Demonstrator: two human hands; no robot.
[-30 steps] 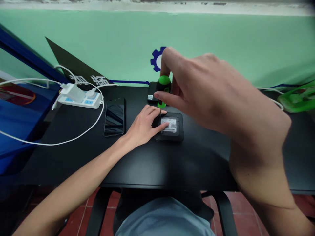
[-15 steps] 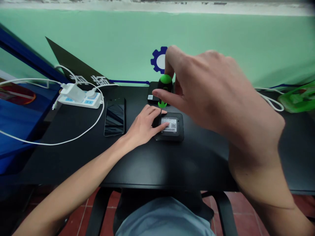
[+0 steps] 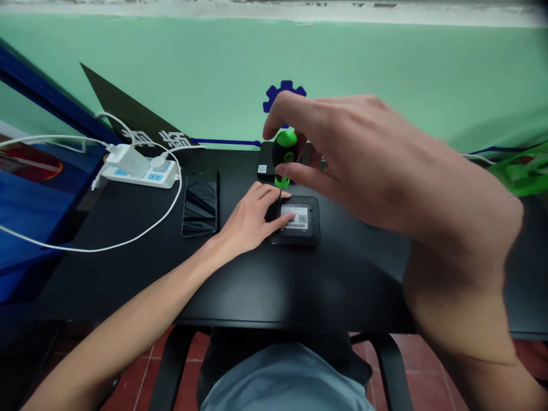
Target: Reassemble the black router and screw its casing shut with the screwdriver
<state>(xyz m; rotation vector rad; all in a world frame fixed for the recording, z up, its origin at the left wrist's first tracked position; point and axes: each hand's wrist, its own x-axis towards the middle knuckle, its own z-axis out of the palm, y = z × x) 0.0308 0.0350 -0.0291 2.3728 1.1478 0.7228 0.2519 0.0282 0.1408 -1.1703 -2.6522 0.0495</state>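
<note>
A flat black square device (image 3: 311,228) with a white label lies on the black table. My left hand (image 3: 254,214) holds it by its left side, the thumb over the label and the fingers at the far left corner. My right hand (image 3: 355,154) has a screwdriver (image 3: 283,158) with a black and green handle, the thumb against the handle's side. Its index finger is raised off the green top, and its other fingers are partly hidden behind. The screwdriver stands nearly upright, its thin shaft reaching down at the device's far left corner. The tip is hidden by my left hand.
Behind the screwdriver sits a black box (image 3: 265,157) with a small white code sticker. A black phone (image 3: 200,202) lies left of my left hand. A white power strip (image 3: 165,177) with plugs and looping cables is farther left. A green translucent object (image 3: 524,171) stands at the right.
My right hand has shifted right and rotated, its index finger lifting away from the handle's top. The handle has turned slightly and stays in place. My left hand and the device have not moved.
</note>
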